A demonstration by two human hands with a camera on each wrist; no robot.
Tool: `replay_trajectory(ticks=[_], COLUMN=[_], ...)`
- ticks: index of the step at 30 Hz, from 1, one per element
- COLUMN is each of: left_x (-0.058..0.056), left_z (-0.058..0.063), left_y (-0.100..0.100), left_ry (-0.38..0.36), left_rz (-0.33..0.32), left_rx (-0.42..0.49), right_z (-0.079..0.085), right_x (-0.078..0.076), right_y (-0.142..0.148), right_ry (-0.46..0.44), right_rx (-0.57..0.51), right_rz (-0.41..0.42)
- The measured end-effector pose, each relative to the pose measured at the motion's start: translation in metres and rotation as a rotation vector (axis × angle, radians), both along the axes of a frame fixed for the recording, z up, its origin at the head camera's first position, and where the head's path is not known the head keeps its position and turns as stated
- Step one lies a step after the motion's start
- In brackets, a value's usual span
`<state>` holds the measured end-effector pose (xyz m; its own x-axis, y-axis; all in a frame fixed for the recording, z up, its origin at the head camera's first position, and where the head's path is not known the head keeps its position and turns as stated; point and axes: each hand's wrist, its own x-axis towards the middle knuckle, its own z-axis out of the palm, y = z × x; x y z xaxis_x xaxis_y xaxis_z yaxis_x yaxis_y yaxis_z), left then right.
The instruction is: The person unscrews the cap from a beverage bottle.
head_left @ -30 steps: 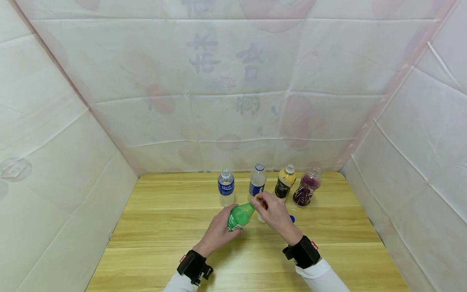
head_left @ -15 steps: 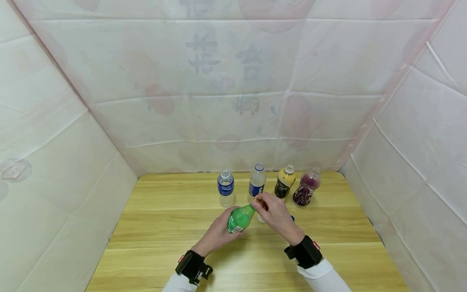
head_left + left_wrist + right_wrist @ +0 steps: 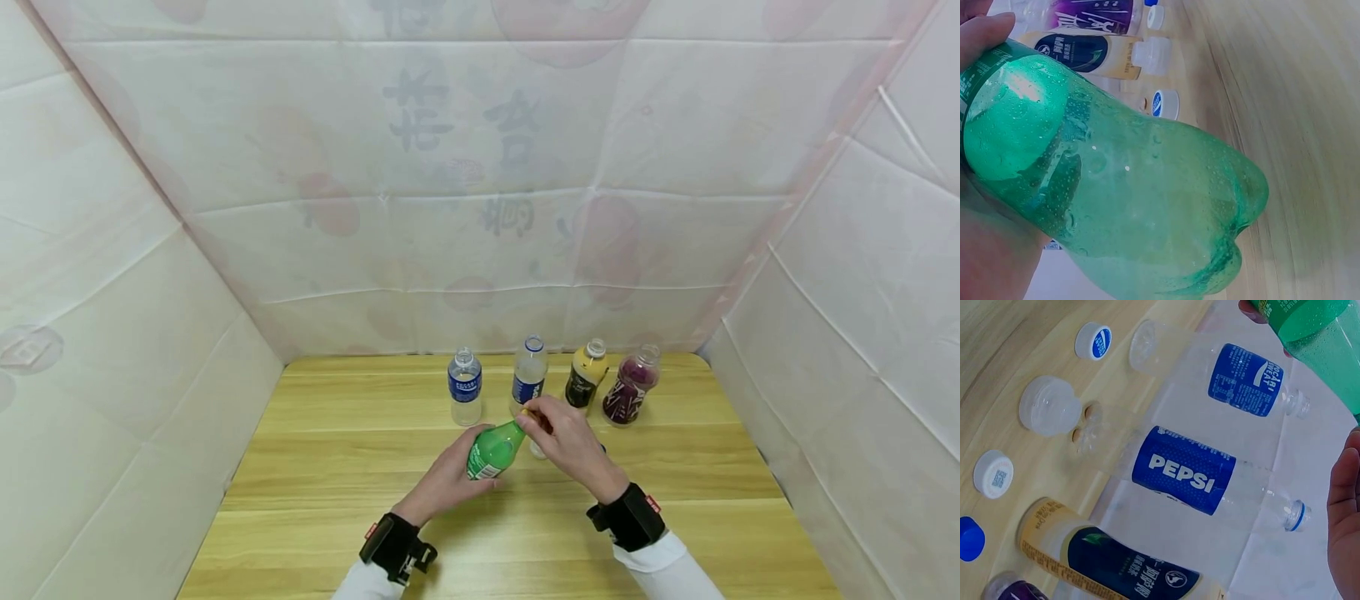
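In the head view my left hand (image 3: 448, 477) holds a green plastic bottle (image 3: 495, 450), tilted with its neck up to the right. Its clear green base (image 3: 1179, 200) points down over the table in the left wrist view, with the thumb (image 3: 988, 34) at the label. The thumb and fingers of my right hand (image 3: 568, 437) pinch the bottle's mouth, where a small yellow-orange cap (image 3: 526, 411) shows. Whether the cap is threaded on cannot be told. In the right wrist view my right hand (image 3: 1344, 519) appears only at the edge, near the bottle's neck.
Behind the hands stand uncapped bottles: Pocari Sweat (image 3: 465, 387), Pepsi (image 3: 530, 371), a yellow one (image 3: 588, 375) and a purple one (image 3: 632, 387). Loose caps lie before them: blue-topped white (image 3: 1093, 341), translucent (image 3: 1050, 405), white (image 3: 994, 474) and blue (image 3: 971, 539). Fabric walls surround the table (image 3: 337, 467).
The green bottle has dipped very slightly. My right wrist has shifted a little to the right, covering more of the blue cap, while its fingers stay at the bottle's mouth.
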<state>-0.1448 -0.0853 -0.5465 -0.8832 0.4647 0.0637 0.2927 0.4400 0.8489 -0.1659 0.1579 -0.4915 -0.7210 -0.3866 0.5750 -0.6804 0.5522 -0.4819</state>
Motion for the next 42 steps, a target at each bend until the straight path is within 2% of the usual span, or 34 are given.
replay_trajectory(ticks=[14,23,34,42], left_x=[-0.002,-0.002,-0.004,-0.007], left_z=[0.002,0.004,0.01,0.007], left_y=[-0.003,-0.003,-0.007,-0.01], left_ry=[-0.015,-0.025,-0.08,-0.101], left_rz=[-0.027,-0.04,-0.097,-0.142], left_rx=[0.004,0.003,0.051,0.079], right_z=[0.001,0.005,0.009,0.012], right_x=[-0.002,-0.001,-0.001,-0.001], right_y=[0.003,0.005,0.006,0.006], right_ry=[0.012,-0.014,-0.031,-0.06], right_rx=[0.004,0.018,0.031,0.042], right_rz=[0.059,0.098,0.129,0.15])
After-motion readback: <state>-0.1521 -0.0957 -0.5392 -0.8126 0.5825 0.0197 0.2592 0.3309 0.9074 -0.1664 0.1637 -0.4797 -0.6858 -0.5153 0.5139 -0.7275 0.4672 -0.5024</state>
